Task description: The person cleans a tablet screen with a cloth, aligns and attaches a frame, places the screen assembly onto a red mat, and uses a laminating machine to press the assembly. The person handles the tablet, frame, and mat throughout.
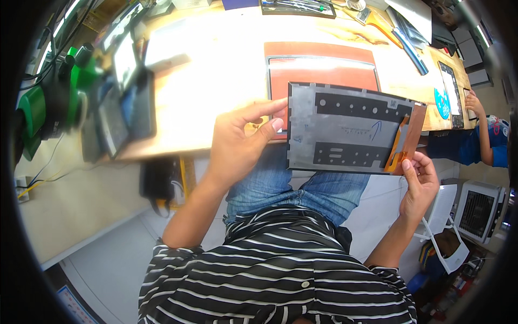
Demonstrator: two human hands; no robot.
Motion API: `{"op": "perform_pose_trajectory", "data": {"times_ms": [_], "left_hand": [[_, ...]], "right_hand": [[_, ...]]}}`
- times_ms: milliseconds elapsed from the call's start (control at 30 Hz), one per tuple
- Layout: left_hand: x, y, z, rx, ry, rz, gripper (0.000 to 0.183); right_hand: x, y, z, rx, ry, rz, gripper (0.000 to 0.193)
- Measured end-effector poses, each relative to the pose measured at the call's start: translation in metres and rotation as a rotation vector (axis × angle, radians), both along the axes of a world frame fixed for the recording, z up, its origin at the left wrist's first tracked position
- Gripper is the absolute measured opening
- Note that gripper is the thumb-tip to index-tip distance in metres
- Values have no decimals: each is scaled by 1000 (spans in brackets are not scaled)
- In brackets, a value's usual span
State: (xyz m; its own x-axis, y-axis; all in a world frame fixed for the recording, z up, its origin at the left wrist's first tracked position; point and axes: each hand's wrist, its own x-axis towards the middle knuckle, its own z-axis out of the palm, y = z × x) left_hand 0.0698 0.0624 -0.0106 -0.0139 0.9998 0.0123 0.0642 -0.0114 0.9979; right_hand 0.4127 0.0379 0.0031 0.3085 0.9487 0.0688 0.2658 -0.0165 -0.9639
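I hold a display panel (345, 127) up over the near edge of the workbench, tilted, its grey back facing me. Two black strips with round holes run along that back, and a blue arrow is drawn on it. At its right end are a copper-brown strip and an orange flex cable (398, 146). My right hand (419, 181) pinches the lower right corner, thumb in front. Beside the left edge, my left hand (243, 135) has thumb and index finger apart. The index fingertip meets the edge; whether it reaches behind is hidden.
An orange-red mat (324, 49) with a dark-framed sheet lies beyond the panel. Tablets (127, 102) lean at the left by green clamps (32, 116). A tool tray (299, 7) and a blue pen-like tool (411, 51) lie farther back. Another person's hand (475, 103) is at the right.
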Motion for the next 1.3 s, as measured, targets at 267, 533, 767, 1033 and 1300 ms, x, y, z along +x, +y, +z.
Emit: {"op": "perform_pose_trajectory", "data": {"times_ms": [267,533,767,1033,1300], "left_hand": [[-22,34,9,96,96,-50,39],[-34,55,-2,219,193,-78,50],[-37,56,2,252,187,-88,55],[8,17,56,455,392,-99,55],[95,-41,29,1005,263,-255,26]], "right_hand": [[-17,42,24,11,-174,-22,28],[-21,72,19,-22,-121,-5,30],[-26,79,16,-27,-132,-43,28],[17,56,31,267,6,-64,20],[71,-37,-39,693,398,-212,50]]}}
